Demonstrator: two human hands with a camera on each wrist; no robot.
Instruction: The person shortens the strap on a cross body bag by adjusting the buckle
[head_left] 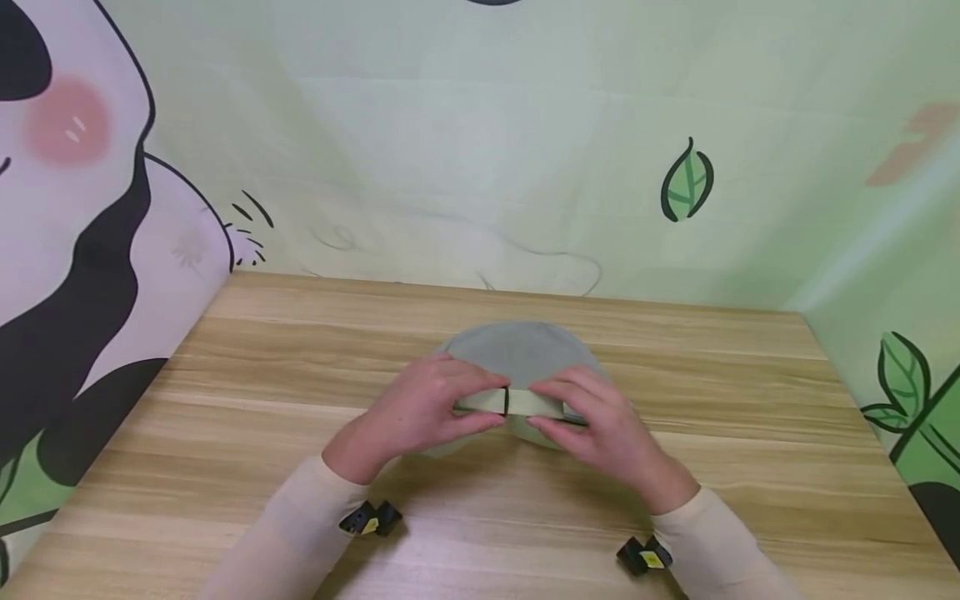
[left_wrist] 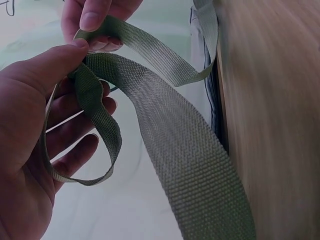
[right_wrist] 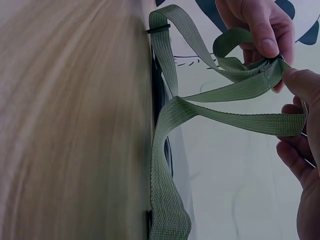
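A green webbing strap (head_left: 536,404) runs between both hands near the middle of the table. My left hand (head_left: 416,402) pinches it between thumb and fingers, with a dark slider (head_left: 506,401) at its fingertips. Just to the right, my right hand (head_left: 603,429) pinches the same strap. In the left wrist view a loop of strap (left_wrist: 117,142) hangs by the left fingers, and a wide length of webbing (left_wrist: 185,155) slopes down. Several strap lengths (right_wrist: 237,90) meet at the fingertips in the right wrist view. Behind the hands lies a grey, round-edged fabric item (head_left: 517,346), partly hidden.
The wood-grain table (head_left: 262,417) spreads around the hands. A printed green cloth wall (head_left: 450,167) rises at its back, with side panels left and right. Small black devices sit at the cuffs of the cream sleeves (head_left: 300,533).
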